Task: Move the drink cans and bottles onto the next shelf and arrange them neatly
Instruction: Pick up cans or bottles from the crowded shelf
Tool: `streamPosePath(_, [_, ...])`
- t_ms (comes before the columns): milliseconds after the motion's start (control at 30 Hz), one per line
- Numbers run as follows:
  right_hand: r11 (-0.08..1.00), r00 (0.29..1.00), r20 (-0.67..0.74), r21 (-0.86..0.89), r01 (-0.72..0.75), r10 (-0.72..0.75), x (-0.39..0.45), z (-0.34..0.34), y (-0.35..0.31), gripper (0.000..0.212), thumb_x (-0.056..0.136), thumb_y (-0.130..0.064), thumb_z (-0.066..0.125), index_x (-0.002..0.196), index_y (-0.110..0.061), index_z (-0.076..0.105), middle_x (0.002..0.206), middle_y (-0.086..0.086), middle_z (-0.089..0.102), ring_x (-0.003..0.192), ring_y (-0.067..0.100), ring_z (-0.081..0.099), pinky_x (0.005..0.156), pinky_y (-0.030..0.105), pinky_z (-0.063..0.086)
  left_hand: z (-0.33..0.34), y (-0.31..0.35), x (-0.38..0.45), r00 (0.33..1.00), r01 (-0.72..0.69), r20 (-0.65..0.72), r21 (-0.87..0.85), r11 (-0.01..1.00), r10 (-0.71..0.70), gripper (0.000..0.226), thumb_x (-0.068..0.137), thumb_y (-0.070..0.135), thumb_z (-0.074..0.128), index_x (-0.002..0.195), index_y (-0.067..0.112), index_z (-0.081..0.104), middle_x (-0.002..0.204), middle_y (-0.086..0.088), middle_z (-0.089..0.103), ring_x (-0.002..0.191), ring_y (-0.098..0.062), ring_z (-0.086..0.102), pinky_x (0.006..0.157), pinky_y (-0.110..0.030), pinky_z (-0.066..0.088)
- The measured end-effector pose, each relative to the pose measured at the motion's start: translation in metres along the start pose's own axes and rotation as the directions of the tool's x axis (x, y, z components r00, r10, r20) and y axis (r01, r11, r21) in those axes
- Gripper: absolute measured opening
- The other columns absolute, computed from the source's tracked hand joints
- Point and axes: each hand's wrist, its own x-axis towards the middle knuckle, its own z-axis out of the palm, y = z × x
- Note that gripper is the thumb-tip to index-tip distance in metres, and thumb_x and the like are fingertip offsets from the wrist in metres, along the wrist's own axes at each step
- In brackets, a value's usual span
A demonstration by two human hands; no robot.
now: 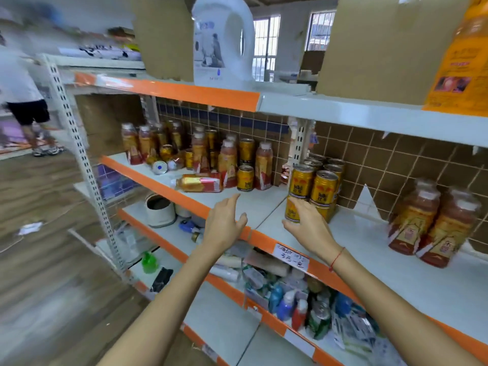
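1. Two tiers of gold cans (314, 186) stand stacked on the right-hand shelf bay (396, 249), tight against its rear left corner, which suggests a block being built outward from the back.
2. Two tall bottles (433, 223) stand upright side by side farther right on that bay, well apart from the cans; the white shelf between them is open room for further rows.
3. The right hand (307, 223) touches the lower front can (292, 210). Its fingers reach loosely round the can's left side; whether they grip or only steady it cannot be told.
4. The left hand (224, 223) hangs over the front edge at the seam between the bays, fingers relaxed and slightly spread, holding nothing, probably on its way to the next item.
5. Many cans and bottles remain on the left-hand shelf bay (148, 167) in a loose cluster toward the back; one bottle (199, 183) lies on its side near the front and a can (159, 167) lies toppled behind it.
6. The orange front lip (266, 240) runs along both bays, a low edge any lifted item must clear.
7. An upright post (298, 143) at the rear divides the bays, so transfers must pass in front of it.
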Motion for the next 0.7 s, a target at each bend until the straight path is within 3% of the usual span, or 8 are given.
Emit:
streamPosePath(133, [1.0,1.0,0.014,-0.019,-0.009,0.009,0.02,0.028,-0.035,0.06,0.093,-0.03,0.056,0.145,-0.012,0.032,0.146,0.008,0.039,0.133,0.023,0.035,0.106,0.033,0.031,-0.038,-0.051,0.01,0.999,-0.005,-0.053,-0.023,1.0,0.004,0.053,0.094,0.026,0.054,0.141,0.01,0.039,0.133,-0.011,0.054,0.123,-0.029,0.049,0.098,-0.042,0.041])
streamPosePath(333, [0.999,0.999,-0.002,0.029,-0.037,0.037,0.05,0.066,-0.081,0.062,0.092,-0.032,0.056,0.145,-0.013,0.031,0.149,0.006,0.037,0.136,0.022,0.035,0.107,0.035,0.032,-0.081,-0.127,0.015,1.0,-0.003,-0.006,-0.014,1.0,0.003,0.048,0.092,0.019,0.055,0.138,0.011,0.043,0.124,-0.014,0.058,0.111,-0.031,0.056,0.091,-0.046,0.047])
streamPosePath(700, [1.0,1.0,0.027,-0.001,-0.007,0.007,0.101,0.11,-0.108,0.059,0.091,-0.031,0.057,0.144,-0.016,0.037,0.146,0.003,0.042,0.134,0.019,0.039,0.108,0.035,0.035,-0.072,-0.191,0.042,0.998,-0.004,0.056,0.088,0.996,-0.001,0.034,0.092,0.024,0.052,0.124,0.011,0.053,0.116,-0.008,0.06,0.108,-0.028,0.054,0.087,-0.04,0.044])
